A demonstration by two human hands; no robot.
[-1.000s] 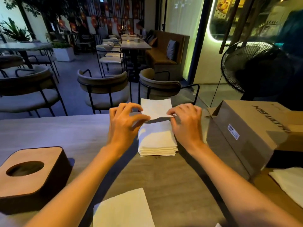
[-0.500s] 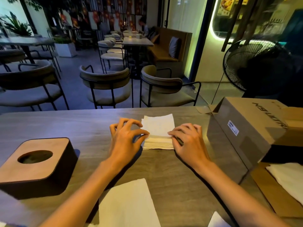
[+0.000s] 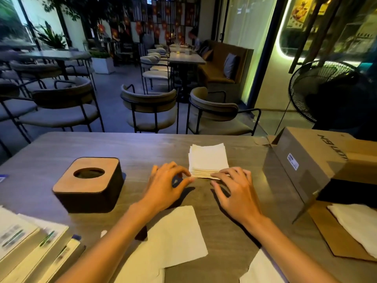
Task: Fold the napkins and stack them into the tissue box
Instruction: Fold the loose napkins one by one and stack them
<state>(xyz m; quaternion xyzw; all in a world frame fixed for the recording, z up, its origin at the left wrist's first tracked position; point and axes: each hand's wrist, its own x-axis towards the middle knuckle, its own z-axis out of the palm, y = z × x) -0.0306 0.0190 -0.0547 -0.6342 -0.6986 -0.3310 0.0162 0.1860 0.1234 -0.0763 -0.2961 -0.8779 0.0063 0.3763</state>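
A stack of folded white napkins (image 3: 208,160) lies on the wooden table (image 3: 142,148), right of centre. My left hand (image 3: 165,186) is at the stack's near left corner, fingers curled, thumb and forefinger pinching that corner. My right hand (image 3: 234,188) rests with fairly straight fingers on the stack's near right edge. The tissue box (image 3: 87,184), dark-sided with a wooden top and an oval opening, stands left of my left hand and apart from it. An unfolded napkin (image 3: 173,242) lies flat under my left forearm.
A tilted cardboard box (image 3: 306,160) stands on the right, with more napkins (image 3: 357,225) on a cardboard flap beside it. Another napkin (image 3: 261,268) shows at the bottom edge. Books and papers (image 3: 24,248) fill the near left corner. Chairs (image 3: 149,107) line the far side.
The raised top napkin has been laid flat on the stack. Both hands have slid back to the stack's near edge.
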